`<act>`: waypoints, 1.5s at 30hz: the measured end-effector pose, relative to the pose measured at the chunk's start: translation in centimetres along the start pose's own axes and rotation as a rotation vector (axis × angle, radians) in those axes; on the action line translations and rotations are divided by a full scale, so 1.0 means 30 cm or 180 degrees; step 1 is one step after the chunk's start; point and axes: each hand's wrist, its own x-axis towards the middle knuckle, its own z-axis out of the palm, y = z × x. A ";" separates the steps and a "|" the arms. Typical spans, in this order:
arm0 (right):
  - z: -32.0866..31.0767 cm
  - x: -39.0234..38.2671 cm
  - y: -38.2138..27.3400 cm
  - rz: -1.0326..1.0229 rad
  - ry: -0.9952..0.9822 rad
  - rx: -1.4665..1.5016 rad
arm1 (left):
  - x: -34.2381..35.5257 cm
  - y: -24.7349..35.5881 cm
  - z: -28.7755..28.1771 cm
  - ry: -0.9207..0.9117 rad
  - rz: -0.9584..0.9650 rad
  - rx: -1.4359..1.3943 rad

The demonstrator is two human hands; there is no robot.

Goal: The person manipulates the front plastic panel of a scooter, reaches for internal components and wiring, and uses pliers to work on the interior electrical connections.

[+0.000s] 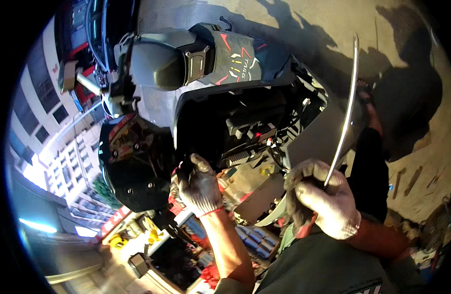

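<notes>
An electric scooter (252, 66) with its body opened up fills the middle of the view. Its dark inner cavity (225, 115) shows wiring and black parts. My left hand (201, 191), in a white knit glove with dark fingertips, is beside the black front panel (137, 181). The thumb points up and the fingers curl in; what they grip is lost in the dark. To the right of the cavity, my gloved right hand (328, 198) is closed around a long thin metal rod (351, 98). The rod stands nearly upright; its lower end is hidden in my fist.
Below the scooter, a blue tray (257, 241) and yellow items (152, 235) lie among clutter. A leg in black trousers (367, 169) is at the right. Wooden strips (412, 181) lie on the ground at far right. Vehicles (100, 34) stand at upper left.
</notes>
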 end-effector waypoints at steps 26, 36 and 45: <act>0.372 0.076 0.295 -0.0657 0.0275 -0.2673 | 0.006 -0.029 -0.130 -0.0334 -0.0172 -0.1961; 0.381 0.128 0.341 -0.0569 0.0301 -0.2771 | 0.013 0.076 -0.179 -0.0830 -0.1049 -0.3280; 0.396 0.165 0.373 -0.0462 0.0376 -0.2724 | 0.056 0.053 -0.157 -0.0340 -0.0900 -0.3266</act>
